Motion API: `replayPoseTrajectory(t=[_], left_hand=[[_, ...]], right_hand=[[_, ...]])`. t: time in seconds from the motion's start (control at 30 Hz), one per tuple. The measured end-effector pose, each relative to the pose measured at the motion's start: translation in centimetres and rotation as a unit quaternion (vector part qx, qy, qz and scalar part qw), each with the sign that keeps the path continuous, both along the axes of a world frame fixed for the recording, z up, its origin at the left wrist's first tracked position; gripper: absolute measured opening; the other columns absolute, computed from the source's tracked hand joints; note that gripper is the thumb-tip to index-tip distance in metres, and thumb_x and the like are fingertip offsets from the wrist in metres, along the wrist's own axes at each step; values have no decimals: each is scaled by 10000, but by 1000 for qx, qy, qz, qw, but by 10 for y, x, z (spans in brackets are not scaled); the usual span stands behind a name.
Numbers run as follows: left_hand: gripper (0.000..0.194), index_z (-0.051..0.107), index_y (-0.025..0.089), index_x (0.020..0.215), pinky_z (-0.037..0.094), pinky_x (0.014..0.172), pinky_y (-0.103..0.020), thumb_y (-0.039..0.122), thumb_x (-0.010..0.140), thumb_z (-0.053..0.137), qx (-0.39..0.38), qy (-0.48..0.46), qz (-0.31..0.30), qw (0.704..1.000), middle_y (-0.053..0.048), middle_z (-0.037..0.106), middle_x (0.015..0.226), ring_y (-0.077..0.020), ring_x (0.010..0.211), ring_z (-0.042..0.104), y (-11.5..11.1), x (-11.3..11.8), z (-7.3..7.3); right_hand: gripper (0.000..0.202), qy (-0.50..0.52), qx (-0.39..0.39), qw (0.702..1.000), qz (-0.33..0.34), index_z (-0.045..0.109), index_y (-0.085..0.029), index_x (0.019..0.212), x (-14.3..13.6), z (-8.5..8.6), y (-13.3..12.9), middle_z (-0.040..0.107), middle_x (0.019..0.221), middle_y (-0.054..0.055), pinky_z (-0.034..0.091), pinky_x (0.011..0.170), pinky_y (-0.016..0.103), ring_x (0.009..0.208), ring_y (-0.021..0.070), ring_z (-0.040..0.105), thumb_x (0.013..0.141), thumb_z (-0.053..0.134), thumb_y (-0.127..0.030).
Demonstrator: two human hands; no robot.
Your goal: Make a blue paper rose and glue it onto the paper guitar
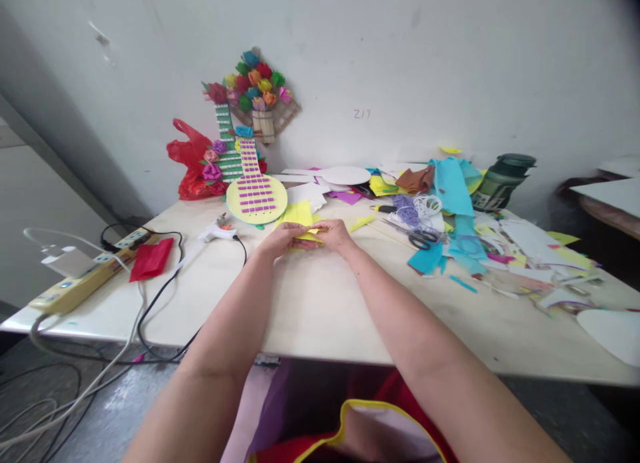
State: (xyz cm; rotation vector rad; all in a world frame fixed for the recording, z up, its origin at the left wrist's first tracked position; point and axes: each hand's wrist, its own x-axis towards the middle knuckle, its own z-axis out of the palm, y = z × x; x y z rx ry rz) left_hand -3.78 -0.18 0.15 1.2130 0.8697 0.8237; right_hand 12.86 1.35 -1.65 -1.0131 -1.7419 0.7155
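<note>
Yellow paper (301,214) is between my two hands, just above the table in front of me. My left hand (287,240) grips it from the left, with the fingers partly under the sheet. On the other side my right hand (333,235) pinches a small folded edge of the same paper. Right behind them stands a paper guitar-like craft (257,200) with a round yellow body and purple strips. A glue gun (219,232) lies to the left of my hands. To the right, scissors (423,239) rest beside white and purple string (407,210).
A power strip (90,276) with a white charger and cables runs along the left edge, near a red paper packet (151,259). Paper flowers (257,83) lean on the wall by a red bag (187,160). Paper scraps (535,250) and a green bottle (503,183) crowd the right.
</note>
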Motion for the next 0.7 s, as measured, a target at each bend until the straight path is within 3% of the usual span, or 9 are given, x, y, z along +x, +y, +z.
replayPoseTrajectory(t=[0.1, 0.3, 0.53, 0.7], left_hand=[[235, 613, 85, 816, 533, 670, -284, 275, 691, 672, 3, 2, 12, 1000, -105, 680, 665, -197, 679, 671, -1, 0, 2], [234, 622, 88, 798, 530, 655, -269, 285, 682, 677, 26, 2, 28, 999, -94, 676, 657, -184, 647, 666, 2, 0, -1], [275, 605, 98, 761, 535, 662, -277, 337, 664, 699, 50, 8, 55, 997, -88, 676, 694, -177, 647, 665, 7, -2, -5], [283, 595, 100, 770, 536, 661, -272, 345, 670, 695, 64, 17, 82, 994, -74, 665, 653, -177, 644, 667, 8, -1, -6]], right_hand=[[283, 24, -31, 999, 38, 713, -157, 814, 4, 7, -5, 707, 817, 41, 494, 713, 264, 770, 167, 638, 608, 551, -52], [356, 103, -157, 975, 118, 675, -113, 945, 20, 20, -13, 672, 691, 38, 447, 464, 219, 564, 144, 602, 671, 448, -125], [306, 164, -206, 963, 52, 666, -83, 858, 27, 21, -9, 628, 589, 28, 436, 418, 234, 456, 141, 580, 673, 427, -133], [223, 171, -176, 968, 56, 666, -119, 809, 29, 16, -5, 665, 725, 36, 428, 416, 220, 487, 133, 601, 715, 515, -253]])
